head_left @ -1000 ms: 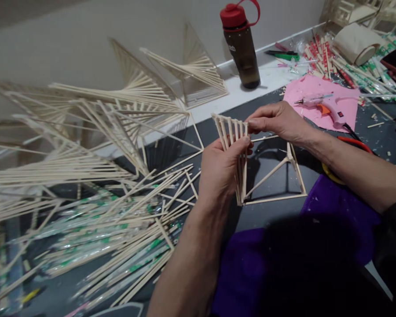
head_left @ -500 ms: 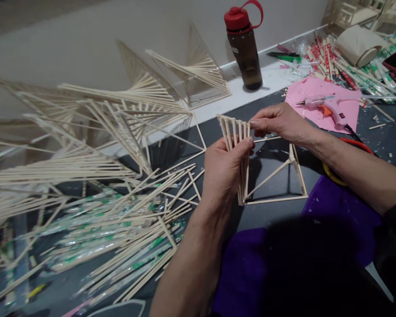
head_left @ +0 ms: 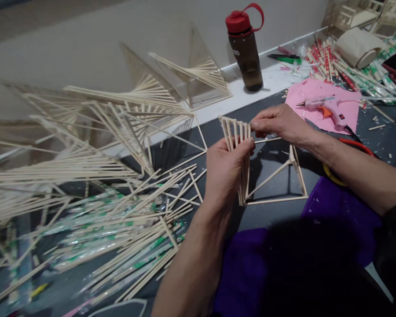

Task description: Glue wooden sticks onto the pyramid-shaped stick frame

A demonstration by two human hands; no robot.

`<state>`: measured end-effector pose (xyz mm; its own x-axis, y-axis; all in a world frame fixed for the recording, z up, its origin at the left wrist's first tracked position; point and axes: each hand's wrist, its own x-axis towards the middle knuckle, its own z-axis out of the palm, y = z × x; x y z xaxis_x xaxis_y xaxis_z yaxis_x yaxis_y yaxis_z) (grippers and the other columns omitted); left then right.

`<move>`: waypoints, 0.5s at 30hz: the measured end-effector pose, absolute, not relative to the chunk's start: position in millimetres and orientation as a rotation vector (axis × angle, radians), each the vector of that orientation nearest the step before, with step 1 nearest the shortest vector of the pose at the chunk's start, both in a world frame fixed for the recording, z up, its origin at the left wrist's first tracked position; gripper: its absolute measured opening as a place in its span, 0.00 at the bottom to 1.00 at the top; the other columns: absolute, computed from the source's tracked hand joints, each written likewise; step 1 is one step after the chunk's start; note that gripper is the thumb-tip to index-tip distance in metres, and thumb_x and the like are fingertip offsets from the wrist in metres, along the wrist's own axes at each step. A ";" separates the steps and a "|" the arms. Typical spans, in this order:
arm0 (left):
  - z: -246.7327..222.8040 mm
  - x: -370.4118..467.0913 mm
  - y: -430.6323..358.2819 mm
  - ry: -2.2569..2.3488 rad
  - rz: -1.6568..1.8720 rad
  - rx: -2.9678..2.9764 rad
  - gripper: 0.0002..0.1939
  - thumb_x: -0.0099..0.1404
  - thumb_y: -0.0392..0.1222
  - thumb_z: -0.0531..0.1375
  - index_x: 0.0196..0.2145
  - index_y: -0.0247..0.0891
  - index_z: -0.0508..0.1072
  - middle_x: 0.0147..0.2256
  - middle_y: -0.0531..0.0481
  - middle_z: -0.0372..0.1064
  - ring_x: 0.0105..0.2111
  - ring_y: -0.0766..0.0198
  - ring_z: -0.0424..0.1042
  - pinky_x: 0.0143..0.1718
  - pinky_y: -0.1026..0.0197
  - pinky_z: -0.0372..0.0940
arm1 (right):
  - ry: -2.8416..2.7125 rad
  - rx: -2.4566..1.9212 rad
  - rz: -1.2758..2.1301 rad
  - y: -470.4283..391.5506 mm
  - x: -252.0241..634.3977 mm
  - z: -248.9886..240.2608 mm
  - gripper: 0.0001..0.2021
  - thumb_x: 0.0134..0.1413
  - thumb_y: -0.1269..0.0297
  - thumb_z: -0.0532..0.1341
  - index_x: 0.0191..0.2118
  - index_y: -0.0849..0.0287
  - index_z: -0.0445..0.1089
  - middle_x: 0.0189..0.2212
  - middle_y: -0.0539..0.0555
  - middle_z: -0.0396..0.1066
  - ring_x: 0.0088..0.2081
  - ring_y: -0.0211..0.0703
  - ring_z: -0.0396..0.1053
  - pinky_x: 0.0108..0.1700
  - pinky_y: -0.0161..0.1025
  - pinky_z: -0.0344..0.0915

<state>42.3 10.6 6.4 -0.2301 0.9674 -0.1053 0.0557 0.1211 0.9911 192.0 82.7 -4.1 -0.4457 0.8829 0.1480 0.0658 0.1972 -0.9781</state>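
A small frame of thin wooden sticks (head_left: pixel 277 201) stands on the dark table, with a row of several upright sticks fanned along its left side. My left hand (head_left: pixel 229 165) is closed around those uprights, thumb toward me. At the top right corner of the row, my right hand (head_left: pixel 277 125) pinches the end of a stick between thumb and fingers. The frame's triangular brace (head_left: pixel 291 159) with a whitish joint shows to the right, below my right forearm.
Loose and plastic-wrapped chopsticks (head_left: pixel 125 229) cover the left. Twisted stick models (head_left: pixel 145 101) stand along the wall near a brown bottle (head_left: pixel 246 57). A glue gun (head_left: pixel 326 110) lies on pink paper (head_left: pixel 297 92). Scissors with red and yellow handles (head_left: pixel 356 143) lie under my right forearm.
Both hands keep the same grip on the stick frame. The view has shifted very slightly; nothing else has visibly moved.
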 end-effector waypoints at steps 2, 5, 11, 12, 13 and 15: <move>5.6 42.2 11.0 1.471 1.257 1.054 0.08 0.49 0.42 0.69 0.24 0.37 0.74 0.22 0.53 0.69 0.23 0.66 0.66 0.27 0.63 0.60 | -1.704 -0.908 1.335 82.9 191.9 -3.9 0.12 0.53 0.59 0.65 0.27 0.64 0.74 0.22 0.50 0.70 0.27 0.31 0.65 0.32 0.32 0.63; 4.9 42.4 11.1 1.447 1.271 1.039 0.09 0.49 0.42 0.69 0.24 0.37 0.74 0.22 0.53 0.69 0.23 0.67 0.66 0.27 0.63 0.61 | -1.709 -0.912 1.340 83.0 191.8 -3.7 0.11 0.53 0.61 0.65 0.27 0.64 0.74 0.22 0.50 0.70 0.27 0.31 0.64 0.31 0.31 0.63; 5.4 42.8 10.6 1.456 1.270 1.046 0.09 0.49 0.42 0.69 0.24 0.37 0.74 0.22 0.54 0.68 0.23 0.67 0.65 0.27 0.63 0.60 | -1.695 -0.937 1.327 81.6 191.0 -1.7 0.10 0.53 0.63 0.64 0.26 0.64 0.74 0.21 0.50 0.70 0.26 0.31 0.64 0.31 0.32 0.63; 5.3 42.7 10.7 1.459 1.271 1.046 0.09 0.49 0.42 0.69 0.24 0.37 0.74 0.22 0.54 0.68 0.23 0.67 0.65 0.27 0.63 0.60 | -1.693 -0.943 1.326 81.4 190.8 -1.2 0.10 0.52 0.63 0.64 0.26 0.64 0.74 0.21 0.50 0.70 0.27 0.31 0.65 0.31 0.32 0.63; 5.1 42.6 10.9 1.461 1.270 1.047 0.09 0.49 0.42 0.69 0.24 0.37 0.74 0.22 0.54 0.68 0.23 0.67 0.65 0.27 0.63 0.60 | -1.691 -0.947 1.327 81.2 190.6 -0.9 0.09 0.52 0.63 0.64 0.26 0.64 0.74 0.21 0.50 0.70 0.27 0.32 0.65 0.31 0.32 0.63; 4.6 42.4 11.2 1.461 1.272 1.048 0.09 0.49 0.43 0.69 0.24 0.37 0.74 0.22 0.54 0.69 0.22 0.67 0.65 0.27 0.63 0.59 | -1.682 -0.950 1.331 81.1 190.2 -0.7 0.09 0.52 0.64 0.64 0.26 0.64 0.74 0.21 0.50 0.70 0.27 0.32 0.65 0.31 0.31 0.63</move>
